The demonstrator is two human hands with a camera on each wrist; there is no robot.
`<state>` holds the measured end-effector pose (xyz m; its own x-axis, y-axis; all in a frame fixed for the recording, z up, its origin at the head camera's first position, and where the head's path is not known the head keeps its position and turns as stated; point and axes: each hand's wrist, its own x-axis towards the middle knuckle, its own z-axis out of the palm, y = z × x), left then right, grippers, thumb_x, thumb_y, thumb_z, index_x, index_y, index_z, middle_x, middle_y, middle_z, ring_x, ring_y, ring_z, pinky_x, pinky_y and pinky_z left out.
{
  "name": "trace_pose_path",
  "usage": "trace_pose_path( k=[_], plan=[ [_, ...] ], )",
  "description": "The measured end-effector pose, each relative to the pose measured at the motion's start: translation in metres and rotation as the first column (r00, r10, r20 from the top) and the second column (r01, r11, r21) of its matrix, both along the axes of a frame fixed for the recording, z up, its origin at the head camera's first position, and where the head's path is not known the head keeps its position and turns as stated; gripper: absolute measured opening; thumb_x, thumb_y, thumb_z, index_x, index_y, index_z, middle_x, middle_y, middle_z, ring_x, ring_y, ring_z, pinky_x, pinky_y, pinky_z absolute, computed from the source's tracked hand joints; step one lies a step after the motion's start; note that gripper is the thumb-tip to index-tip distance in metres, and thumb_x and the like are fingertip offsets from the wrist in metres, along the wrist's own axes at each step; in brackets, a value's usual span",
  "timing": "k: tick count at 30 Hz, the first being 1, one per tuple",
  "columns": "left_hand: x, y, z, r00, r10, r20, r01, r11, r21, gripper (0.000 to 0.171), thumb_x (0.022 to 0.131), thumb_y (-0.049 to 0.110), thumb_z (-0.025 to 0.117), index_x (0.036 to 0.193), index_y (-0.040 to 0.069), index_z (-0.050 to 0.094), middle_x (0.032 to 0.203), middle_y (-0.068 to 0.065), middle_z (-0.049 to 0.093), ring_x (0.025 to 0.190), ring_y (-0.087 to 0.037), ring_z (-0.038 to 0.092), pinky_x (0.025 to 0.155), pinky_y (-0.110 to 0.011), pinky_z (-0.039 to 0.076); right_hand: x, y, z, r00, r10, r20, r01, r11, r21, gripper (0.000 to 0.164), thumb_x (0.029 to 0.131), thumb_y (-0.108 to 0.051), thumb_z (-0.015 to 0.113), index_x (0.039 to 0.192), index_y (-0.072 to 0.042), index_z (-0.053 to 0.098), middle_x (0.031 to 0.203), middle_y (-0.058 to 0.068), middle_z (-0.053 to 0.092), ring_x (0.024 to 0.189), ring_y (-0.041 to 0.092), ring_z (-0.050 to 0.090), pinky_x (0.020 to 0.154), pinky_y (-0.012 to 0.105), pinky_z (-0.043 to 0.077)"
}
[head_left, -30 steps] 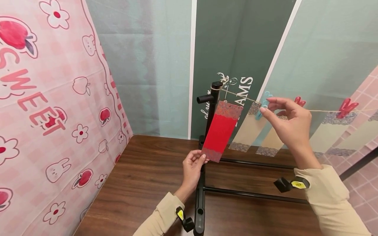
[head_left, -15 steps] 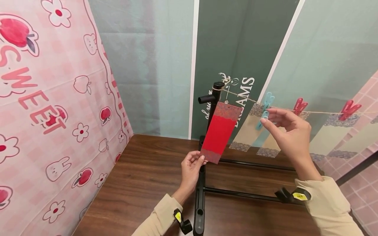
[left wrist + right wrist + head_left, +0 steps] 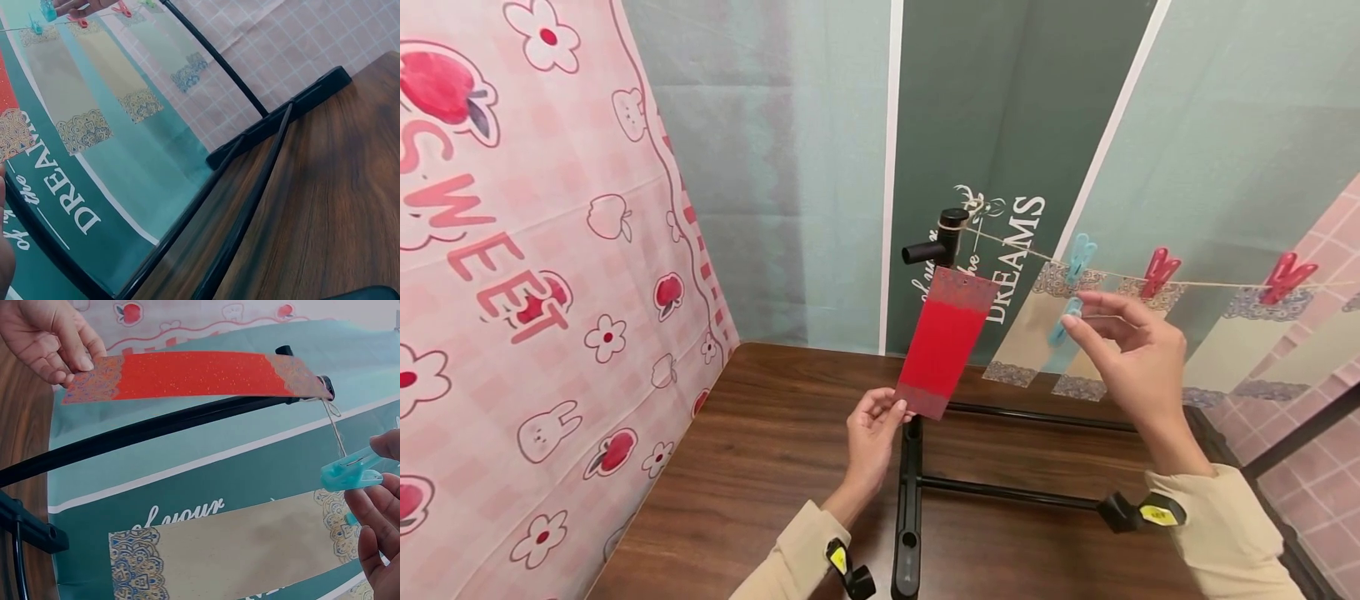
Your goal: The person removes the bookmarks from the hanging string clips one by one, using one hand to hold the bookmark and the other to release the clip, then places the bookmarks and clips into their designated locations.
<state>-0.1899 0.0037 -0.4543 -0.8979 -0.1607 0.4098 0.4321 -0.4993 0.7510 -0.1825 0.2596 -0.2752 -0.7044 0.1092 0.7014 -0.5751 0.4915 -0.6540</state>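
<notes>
My left hand [image 3: 871, 437] pinches the lower end of a red paper bookmark [image 3: 946, 346] with patterned ends and a small hole at the top. In the right wrist view the bookmark [image 3: 194, 375] stretches sideways from my left hand [image 3: 53, 337]. My right hand [image 3: 1142, 367] holds a light blue clothespin [image 3: 1065, 323] between thumb and fingers, below the twine [image 3: 1000, 240]. That clothespin [image 3: 350, 472] shows in the right wrist view, apart from the red bookmark. A second blue clothespin [image 3: 1081, 258] sits on the twine at the top of a beige bookmark [image 3: 1022, 333].
Red clothespins [image 3: 1161, 271] hold more pale bookmarks along the twine to the right. The twine is tied to a black post [image 3: 951, 233] of a stand, whose crossbars [image 3: 1015, 492] lie low over the wooden table [image 3: 737, 467]. Printed cloths [image 3: 775, 167] hang behind.
My right hand has moved down with its clothespin, away from the one on the twine. My left hand has shifted the red bookmark slightly left and down.
</notes>
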Motion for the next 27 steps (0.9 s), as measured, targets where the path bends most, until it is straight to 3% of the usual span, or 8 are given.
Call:
trace_pose_path(
  k=[9, 17, 27],
  plan=[
    [0.003, -0.010, -0.007, 1.000, 0.013, -0.023, -0.013, 1.000, 0.006, 0.023, 0.089, -0.013, 0.059, 0.105, -0.024, 0.046, 0.087, -0.007, 0.064, 0.073, -0.014, 0.065, 0.071, -0.026, 0.056, 0.001, -0.001, -0.008, 1.000, -0.004, 0.020, 0.005, 1.000, -0.025, 0.033, 0.081, 0.002, 0.075, 0.113, 0.003, 0.068, 0.099, -0.001, 0.068, 0.080, 0.007, 0.067, 0.068, 0.015, 0.049],
    [0.007, -0.022, -0.010, 0.999, 0.033, 0.006, -0.033, 0.999, -0.003, 0.023, 0.090, -0.012, 0.059, 0.106, -0.023, 0.047, 0.086, -0.005, 0.065, 0.072, -0.015, 0.066, 0.070, -0.027, 0.056, 0.004, -0.003, -0.015, 0.998, -0.026, 0.053, 0.028, 0.999, -0.033, 0.035, 0.082, -0.001, 0.076, 0.116, -0.001, 0.068, 0.107, 0.002, 0.067, 0.083, 0.008, 0.067, 0.071, 0.015, 0.050],
    [0.008, -0.034, -0.013, 0.998, 0.055, 0.035, -0.055, 0.998, -0.020, 0.023, 0.090, -0.010, 0.061, 0.105, -0.022, 0.048, 0.085, -0.006, 0.065, 0.072, -0.015, 0.066, 0.071, -0.027, 0.056, 0.007, -0.002, -0.034, 0.994, -0.031, 0.104, 0.038, 0.998, -0.057, 0.037, 0.081, 0.000, 0.076, 0.118, -0.002, 0.068, 0.103, -0.002, 0.067, 0.083, 0.008, 0.066, 0.069, 0.014, 0.051]
  ],
)
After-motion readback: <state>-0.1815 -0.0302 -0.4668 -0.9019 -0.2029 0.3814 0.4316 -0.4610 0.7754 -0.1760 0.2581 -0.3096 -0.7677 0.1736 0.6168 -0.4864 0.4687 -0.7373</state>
